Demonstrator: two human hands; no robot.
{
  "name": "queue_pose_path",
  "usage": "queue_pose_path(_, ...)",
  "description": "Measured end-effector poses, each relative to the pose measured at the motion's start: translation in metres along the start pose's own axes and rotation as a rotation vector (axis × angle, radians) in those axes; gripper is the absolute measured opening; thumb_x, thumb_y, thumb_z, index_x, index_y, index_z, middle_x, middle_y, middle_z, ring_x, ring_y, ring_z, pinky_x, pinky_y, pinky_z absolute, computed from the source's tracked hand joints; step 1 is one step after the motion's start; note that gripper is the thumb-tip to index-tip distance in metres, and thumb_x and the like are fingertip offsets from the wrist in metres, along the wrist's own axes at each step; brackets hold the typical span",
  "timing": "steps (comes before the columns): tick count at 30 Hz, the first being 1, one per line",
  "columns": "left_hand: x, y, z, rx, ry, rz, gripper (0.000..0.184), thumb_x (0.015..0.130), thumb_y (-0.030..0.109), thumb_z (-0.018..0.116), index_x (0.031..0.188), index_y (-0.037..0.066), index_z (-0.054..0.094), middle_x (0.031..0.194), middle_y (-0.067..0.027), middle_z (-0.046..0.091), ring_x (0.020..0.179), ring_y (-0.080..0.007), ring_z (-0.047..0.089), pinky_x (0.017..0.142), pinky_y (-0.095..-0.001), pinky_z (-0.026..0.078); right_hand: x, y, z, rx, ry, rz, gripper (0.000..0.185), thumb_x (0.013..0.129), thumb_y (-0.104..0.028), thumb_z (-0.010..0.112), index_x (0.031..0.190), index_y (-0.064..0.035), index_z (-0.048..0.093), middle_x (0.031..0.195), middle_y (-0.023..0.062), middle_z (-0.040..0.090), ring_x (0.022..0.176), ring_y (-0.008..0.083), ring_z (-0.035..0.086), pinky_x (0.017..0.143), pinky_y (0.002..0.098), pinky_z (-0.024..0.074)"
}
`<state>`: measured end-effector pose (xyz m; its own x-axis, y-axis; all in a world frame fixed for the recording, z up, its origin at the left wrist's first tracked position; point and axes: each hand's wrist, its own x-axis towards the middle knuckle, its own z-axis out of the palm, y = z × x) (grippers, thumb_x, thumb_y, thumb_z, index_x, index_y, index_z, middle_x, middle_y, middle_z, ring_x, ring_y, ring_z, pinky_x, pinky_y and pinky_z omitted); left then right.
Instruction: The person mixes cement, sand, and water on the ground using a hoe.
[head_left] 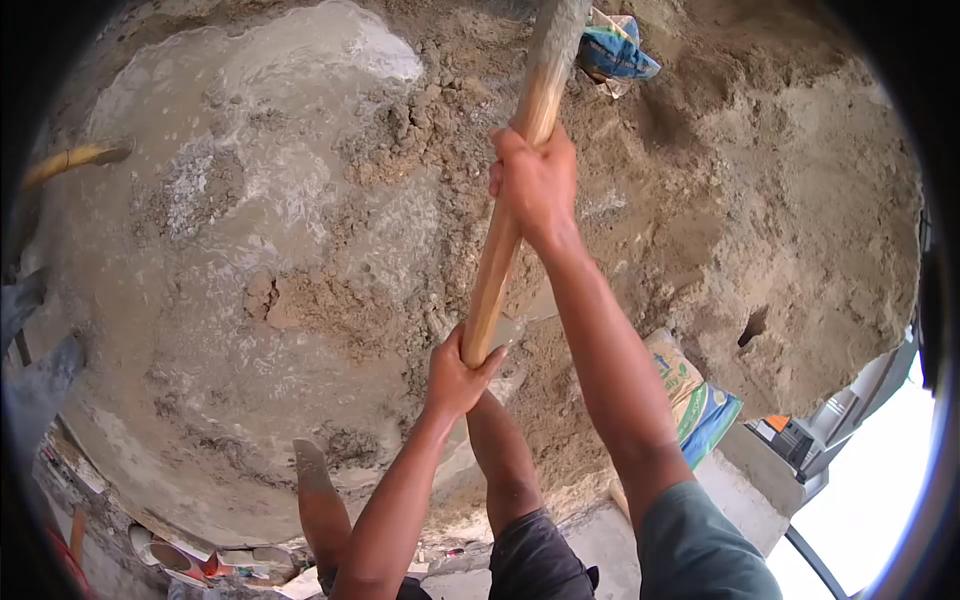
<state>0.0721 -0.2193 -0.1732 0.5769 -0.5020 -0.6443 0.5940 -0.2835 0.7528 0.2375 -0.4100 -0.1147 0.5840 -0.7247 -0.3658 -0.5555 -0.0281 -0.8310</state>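
Observation:
A long wooden tool handle [492, 268] runs up through the middle of the view, smeared with grey mud toward the top. Its far end is beyond the frame, so the tool's kind cannot be made out. Wrapped round the lower end is my left hand [462, 376]. Higher up, my right hand [537, 182] grips the same handle with closed fingers. Under and to the left of the handle spreads wet grey mortar [180, 330], with lumps of sand in it. My bare legs [503, 450] show below, the left one coming down into the wet mix.
A big sand pile [800, 230] rises on the right. A crumpled blue sack [618, 50] lies at the top, and a printed sack [700, 400] sits beside my right arm. Another wooden pole [78, 160] reaches in from the left. Assorted debris [200, 565] lies at the lower left.

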Motion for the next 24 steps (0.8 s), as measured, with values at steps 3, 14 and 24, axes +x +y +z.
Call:
queue_pose_path(3,0.091,0.047,0.06,-0.161,-0.113,-0.014,0.018,0.087,0.012,0.068,0.088,0.001,0.054,0.061,-0.0021,0.053,0.045,-0.01,0.05,0.041,-0.0283,0.041,0.127,0.011,-0.015,-0.258,0.008,-0.084,0.025,0.084,-0.016,0.064,0.092,0.0063,0.056,0.067,0.0087,0.059,0.052,0.0159,0.06,0.048,0.0309,0.0505)
queue_pose_path(14,-0.047,0.04,0.017,-0.478,-0.199,-0.656,0.012,0.086,0.01,0.063,0.081,0.006,0.052,0.06,0.0004,0.048,0.046,-0.0083,0.045,0.04,-0.0258,0.035,0.051,0.193,-0.013,-0.568,-0.162,0.574,0.043,0.077,-0.026,0.061,0.096,0.0123,0.066,0.092,0.0253,0.07,0.09,0.0332,0.071,0.078,0.0394,0.0564)
queue_pose_path(24,-0.184,0.081,-0.166,-0.942,-0.152,-0.966,0.014,0.085,0.006,0.063,0.092,0.011,0.052,0.064,0.0042,0.041,0.046,-0.005,0.038,0.042,-0.0227,0.03,-0.132,0.082,0.135,-0.707,-0.237,0.511,0.063,0.077,-0.029,0.064,0.118,0.016,0.048,0.11,0.0316,0.064,0.103,0.0408,0.065,0.09,0.0412,0.0527)
